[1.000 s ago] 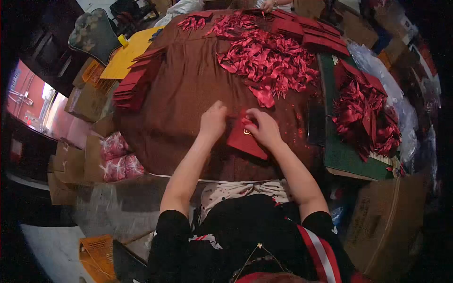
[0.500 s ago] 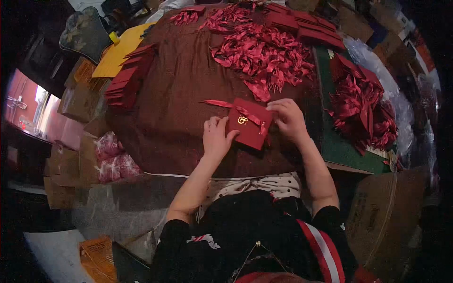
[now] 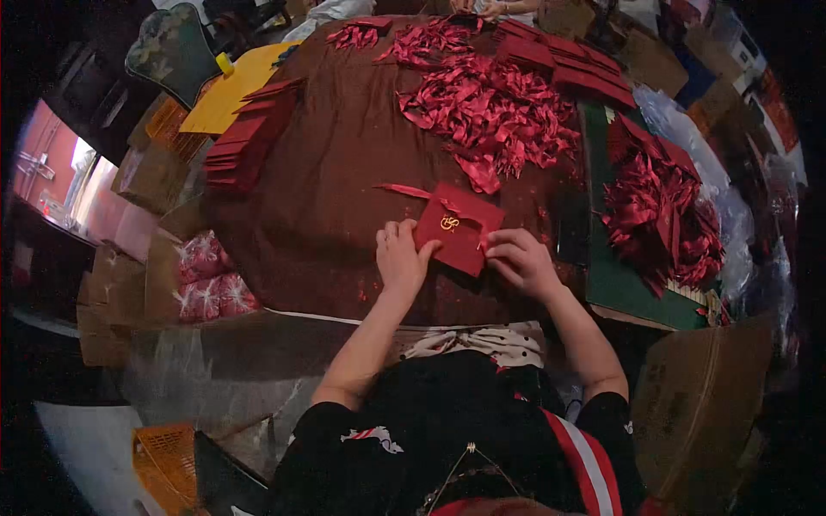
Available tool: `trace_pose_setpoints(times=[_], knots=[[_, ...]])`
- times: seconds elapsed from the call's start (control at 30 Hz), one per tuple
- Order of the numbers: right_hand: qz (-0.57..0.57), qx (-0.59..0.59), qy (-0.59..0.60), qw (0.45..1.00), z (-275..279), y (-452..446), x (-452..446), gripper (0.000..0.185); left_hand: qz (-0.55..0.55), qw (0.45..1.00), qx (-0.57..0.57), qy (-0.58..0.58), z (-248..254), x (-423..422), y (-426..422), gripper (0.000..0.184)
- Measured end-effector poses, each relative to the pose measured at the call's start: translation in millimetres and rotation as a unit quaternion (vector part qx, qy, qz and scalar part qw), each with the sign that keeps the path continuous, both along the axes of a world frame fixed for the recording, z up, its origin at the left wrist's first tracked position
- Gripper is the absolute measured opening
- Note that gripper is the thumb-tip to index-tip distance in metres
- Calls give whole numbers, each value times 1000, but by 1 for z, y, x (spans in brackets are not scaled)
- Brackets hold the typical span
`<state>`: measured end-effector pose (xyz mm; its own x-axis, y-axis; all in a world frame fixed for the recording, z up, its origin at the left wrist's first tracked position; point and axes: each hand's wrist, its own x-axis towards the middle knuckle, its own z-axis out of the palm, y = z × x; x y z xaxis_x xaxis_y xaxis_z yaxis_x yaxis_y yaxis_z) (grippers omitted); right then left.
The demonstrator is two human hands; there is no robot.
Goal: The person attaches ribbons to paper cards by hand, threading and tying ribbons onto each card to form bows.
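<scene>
A flat red packet (image 3: 460,243) with a gold emblem lies tilted on the brown cloth in front of me. My left hand (image 3: 402,258) grips its left edge, the thumb resting on the front face. On the other side, the fingertips of my right hand (image 3: 523,262) pinch at the packet's right edge, where a red ribbon (image 3: 465,211) runs across the front. Exactly what lies between those fingertips is partly hidden. One ribbon end sticks out past the packet's upper left corner. Beyond it lies a heap of loose red ribbons (image 3: 490,107).
Stacked red packets stand at the left (image 3: 245,150) and back right (image 3: 568,64). A second ribbon pile (image 3: 662,211) covers part of a green board (image 3: 615,279). Across the table are another person's hands (image 3: 490,9). Bagged red goods (image 3: 211,292) sit lower left.
My right hand has slid from the packet's upper right corner down its right edge. The ribbon across the front has shifted upward. My left hand keeps its hold. Another person's hands now show at the far edge.
</scene>
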<state>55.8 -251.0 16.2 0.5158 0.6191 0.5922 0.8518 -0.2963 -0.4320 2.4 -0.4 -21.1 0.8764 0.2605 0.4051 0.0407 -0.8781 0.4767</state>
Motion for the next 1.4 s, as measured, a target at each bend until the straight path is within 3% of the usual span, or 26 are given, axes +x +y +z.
trace_pose_setpoints(times=[0.1, 0.13, 0.23, 0.27, 0.53, 0.7, 0.8, 0.83, 1.0, 1.1, 1.2, 1.4], knots=[[-70, 64, 48, 994, -2, 29, -2, 19, 18, 999, -31, -3, -1, 2, -6, 52], [-84, 55, 87, 991, 1, 41, -5, 17, 18, 998, -15, -51, -1, 2, -7, 50], [-117, 58, 67, 989, -21, 75, 4, 15, 36, 998, -56, 12, 7, 2, -8, 50], [-127, 59, 75, 987, -25, 85, 7, 15, 29, 998, -58, -24, 4, 3, -6, 49], [-155, -87, 58, 982, -29, 111, 23, 13, 31, 996, -84, 17, -6, 3, 2, 45], [-95, -179, 0, 979, -30, 117, 33, 17, 4, 997, -67, 26, -1, -2, 6, 43], [-105, -162, -57, 979, -31, 124, 32, 15, 6, 994, -106, 22, -3, 0, 7, 39], [-112, -246, -22, 962, -29, 125, 31, 20, 9, 993, -115, 23, -4, 1, 7, 39], [-94, -184, -21, 978, -30, 130, 32, 15, 15, 995, -94, 11, -1, -4, -4, 34], [-75, -157, 49, 984, -25, 123, 35, 17, -8, 997, -72, -38, -3, -4, -6, 36], [-82, -101, 204, 970, -24, 118, 36, 21, -4, 996, -86, -18, 1, -8, -8, 35], [-54, -63, 181, 980, -38, 117, 38, 23, -10, 992, -115, 45, -6, -7, 1, 38]])
